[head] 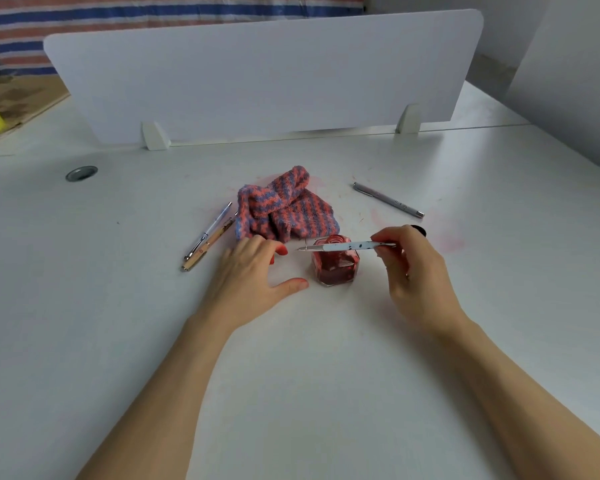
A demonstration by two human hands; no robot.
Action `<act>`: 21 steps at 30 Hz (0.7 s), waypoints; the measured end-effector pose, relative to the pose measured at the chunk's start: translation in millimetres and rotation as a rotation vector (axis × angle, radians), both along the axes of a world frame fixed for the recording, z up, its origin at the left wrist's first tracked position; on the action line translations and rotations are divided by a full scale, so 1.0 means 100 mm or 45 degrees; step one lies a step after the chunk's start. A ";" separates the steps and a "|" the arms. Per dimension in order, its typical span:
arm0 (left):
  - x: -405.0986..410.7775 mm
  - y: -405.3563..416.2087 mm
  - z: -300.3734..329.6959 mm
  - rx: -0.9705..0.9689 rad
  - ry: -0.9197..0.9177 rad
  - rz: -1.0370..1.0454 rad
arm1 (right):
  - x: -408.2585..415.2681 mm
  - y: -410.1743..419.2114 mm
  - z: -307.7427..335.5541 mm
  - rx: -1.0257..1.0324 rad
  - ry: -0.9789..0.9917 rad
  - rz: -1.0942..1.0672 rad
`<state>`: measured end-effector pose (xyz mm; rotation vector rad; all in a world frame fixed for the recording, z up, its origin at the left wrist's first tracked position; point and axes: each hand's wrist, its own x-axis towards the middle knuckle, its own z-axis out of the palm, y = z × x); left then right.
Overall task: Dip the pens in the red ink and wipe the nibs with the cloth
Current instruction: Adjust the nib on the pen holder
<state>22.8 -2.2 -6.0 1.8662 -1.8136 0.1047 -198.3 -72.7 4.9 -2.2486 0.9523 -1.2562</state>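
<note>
A spotted white pen (347,246) lies level above the open red ink bottle (335,263). The crumpled striped cloth (284,207) sits just behind. Three more pens (210,233) (388,199) flank it.

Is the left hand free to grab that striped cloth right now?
Probably yes. The left hand is open and holds nothing, its fingertips right at the near edge of the striped cloth, with nothing between them.

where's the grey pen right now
In the head view, the grey pen lies alone on the white table, on the right, beyond the right hand and right of the striped cloth.
</note>
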 end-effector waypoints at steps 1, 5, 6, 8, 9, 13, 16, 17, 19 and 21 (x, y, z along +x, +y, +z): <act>0.00 -0.01 -0.02 -0.005 -0.028 0.002 | 0.00 0.01 0.00 0.005 0.007 0.004; -0.02 0.00 0.01 -0.077 0.037 -0.112 | 0.00 0.03 0.01 0.044 0.025 0.014; -0.04 0.01 0.03 -0.097 0.100 -0.150 | 0.00 0.04 0.01 0.058 0.023 0.018; -0.08 0.03 0.08 -0.143 0.150 -0.192 | 0.00 0.06 0.02 0.093 0.007 0.029; -0.11 0.03 0.09 -0.175 0.137 -0.211 | 0.01 0.07 0.03 0.114 -0.008 0.034; -0.15 -0.01 0.08 -0.336 0.055 -0.290 | 0.02 0.09 0.05 0.237 -0.093 0.090; -0.14 -0.01 0.08 -0.359 0.084 -0.286 | 0.02 0.09 0.07 0.291 -0.119 0.141; -0.14 -0.01 0.09 -0.356 0.109 -0.279 | 0.02 0.09 0.09 0.245 -0.111 0.160; -0.13 -0.01 0.09 -0.341 0.140 -0.267 | 0.02 0.09 0.11 0.176 -0.131 0.227; -0.13 0.00 0.10 -0.332 0.143 -0.275 | 0.02 0.10 0.12 0.326 -0.193 0.311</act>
